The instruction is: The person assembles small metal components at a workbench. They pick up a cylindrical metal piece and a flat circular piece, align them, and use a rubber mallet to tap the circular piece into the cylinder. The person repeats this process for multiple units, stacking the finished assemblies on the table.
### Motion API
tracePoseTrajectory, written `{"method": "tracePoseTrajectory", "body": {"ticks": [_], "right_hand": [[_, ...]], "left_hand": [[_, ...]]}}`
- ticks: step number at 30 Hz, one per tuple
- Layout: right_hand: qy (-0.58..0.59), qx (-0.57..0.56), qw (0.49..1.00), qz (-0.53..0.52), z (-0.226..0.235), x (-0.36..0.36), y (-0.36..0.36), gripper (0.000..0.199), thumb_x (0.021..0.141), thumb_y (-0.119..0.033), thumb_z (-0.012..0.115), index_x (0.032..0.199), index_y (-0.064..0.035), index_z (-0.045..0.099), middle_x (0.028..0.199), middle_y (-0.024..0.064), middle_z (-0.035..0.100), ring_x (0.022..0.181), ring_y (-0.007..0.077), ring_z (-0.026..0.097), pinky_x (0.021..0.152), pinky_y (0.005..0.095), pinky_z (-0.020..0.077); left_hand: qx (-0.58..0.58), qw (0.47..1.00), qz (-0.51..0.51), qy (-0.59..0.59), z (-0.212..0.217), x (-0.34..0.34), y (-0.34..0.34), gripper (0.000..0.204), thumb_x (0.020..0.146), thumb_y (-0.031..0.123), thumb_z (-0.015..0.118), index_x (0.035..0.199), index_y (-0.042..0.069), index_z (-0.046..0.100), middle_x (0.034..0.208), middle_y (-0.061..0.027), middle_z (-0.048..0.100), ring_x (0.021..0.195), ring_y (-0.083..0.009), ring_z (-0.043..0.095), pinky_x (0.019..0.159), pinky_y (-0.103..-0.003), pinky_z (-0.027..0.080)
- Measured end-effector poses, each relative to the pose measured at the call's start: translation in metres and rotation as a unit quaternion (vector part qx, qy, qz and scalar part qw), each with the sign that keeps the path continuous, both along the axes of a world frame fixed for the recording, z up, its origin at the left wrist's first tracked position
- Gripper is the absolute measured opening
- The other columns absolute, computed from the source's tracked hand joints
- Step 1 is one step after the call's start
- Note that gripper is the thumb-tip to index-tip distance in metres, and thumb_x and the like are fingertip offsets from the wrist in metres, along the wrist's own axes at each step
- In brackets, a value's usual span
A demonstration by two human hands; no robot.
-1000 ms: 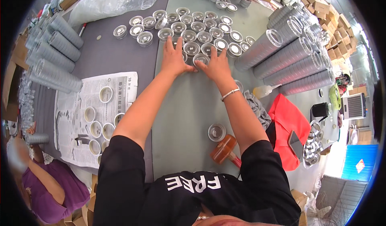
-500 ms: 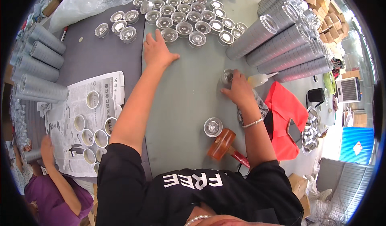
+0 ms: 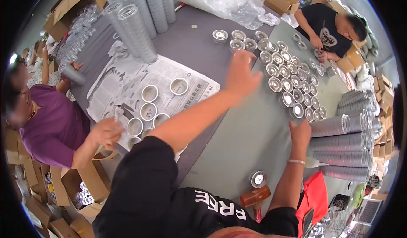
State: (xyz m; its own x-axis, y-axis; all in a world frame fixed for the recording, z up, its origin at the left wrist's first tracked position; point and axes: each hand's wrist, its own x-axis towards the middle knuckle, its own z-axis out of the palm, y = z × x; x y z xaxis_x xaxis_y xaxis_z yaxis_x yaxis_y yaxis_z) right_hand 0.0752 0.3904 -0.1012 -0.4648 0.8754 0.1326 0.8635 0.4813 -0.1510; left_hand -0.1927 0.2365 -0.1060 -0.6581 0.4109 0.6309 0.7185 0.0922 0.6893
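Note:
A cluster of round silver cups [image 3: 287, 84] with flared rims and pale centres stands on the grey-green table. Beyond my left hand, a smaller group of the same cups [image 3: 250, 45] sits on the dark cloth. My left hand [image 3: 242, 75], a little blurred, reaches over the dark cloth beside that smaller group, its thumb spread away from the fingers. At the near edge of the cluster is my right hand [image 3: 300, 132], fingers apart and close to the front cups. One single cup [image 3: 258, 179] stands nearer me, beside a mallet [image 3: 255, 196] with an orange-brown head and red handle.
Tall stacks of grey rings [image 3: 339, 153] rise on the right, and more stacks [image 3: 137, 34] stand far left. Newspaper [image 3: 190, 79] carries several white-rimmed rings. One person in purple [image 3: 51, 119] works at left, another in black [image 3: 328, 32] at far right. A red cloth [image 3: 313, 195] lies right.
The view has swung left. My right hand has moved forward from beside the bottle to the cluster's near edge. My left hand has shifted from the cluster's front to the smaller cup group.

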Motion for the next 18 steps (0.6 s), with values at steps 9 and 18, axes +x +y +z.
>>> {"method": "tracePoseTrajectory", "body": {"ticks": [9, 18], "right_hand": [[0.058, -0.189, 0.976, 0.088, 0.071, 0.047, -0.111, 0.043, 0.087, -0.030, 0.083, 0.118, -0.0015, 0.074, 0.081, 0.0119, 0.073, 0.071, 0.0234, 0.070, 0.068, 0.0368, 0.0535], [0.081, -0.197, 0.970, 0.115, 0.084, 0.131, -0.143, 0.038, 0.094, -0.018, 0.078, 0.125, 0.0022, 0.069, 0.078, 0.0051, 0.068, 0.062, 0.0103, 0.066, 0.054, 0.0247, 0.0496]], "left_hand": [[0.132, 0.848, 0.508, -0.078, -0.002, -0.168, -0.187, 0.092, 0.068, 0.028, 0.097, 0.134, -0.006, 0.042, 0.126, -0.0263, 0.048, 0.124, -0.0445, 0.045, 0.108, -0.051, 0.039], [-0.053, 0.804, 0.508, -0.303, -0.045, -0.202, -0.198, 0.082, 0.063, 0.032, 0.098, 0.127, -0.001, 0.058, 0.130, -0.0200, 0.058, 0.125, -0.0387, 0.057, 0.106, -0.048, 0.052]]}}
